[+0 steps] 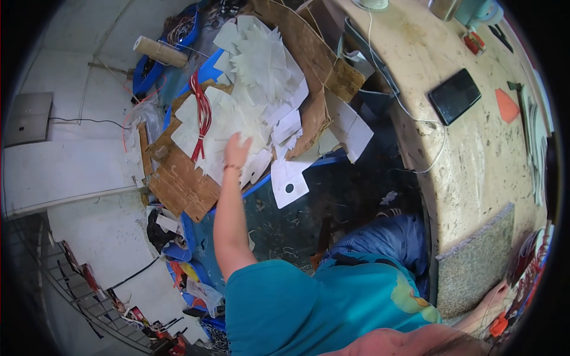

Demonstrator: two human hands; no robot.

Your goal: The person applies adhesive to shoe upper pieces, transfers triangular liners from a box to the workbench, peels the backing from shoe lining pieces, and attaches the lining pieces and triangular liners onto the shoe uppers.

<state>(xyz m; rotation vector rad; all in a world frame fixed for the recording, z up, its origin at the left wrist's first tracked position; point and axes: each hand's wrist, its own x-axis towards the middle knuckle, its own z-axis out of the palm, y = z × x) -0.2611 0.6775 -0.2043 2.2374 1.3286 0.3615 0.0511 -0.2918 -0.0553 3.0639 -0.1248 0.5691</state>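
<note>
My left hand (237, 152) reaches out over a heap of white cut sheets (228, 118), its fingers apart and resting on or just above them. I see nothing in its grasp. Close to its left lies a bundle of red wire (202, 115), tied near its lower end. A loose white sheet with a round hole (284, 188) hangs from the pile's near edge. Far to the right, my right hand (502, 292) appears small beside a speckled stone slab (475, 261); its fingers are too indistinct to read.
Brown cardboard (184, 185) lies under and around the sheets, above a blue bin edge (261, 185). On the pale worktop (457, 172) to the right are a black phone (454, 96), a thin white cable and an orange-red piece (506, 105). A cardboard roll (160, 51) sits at the far left.
</note>
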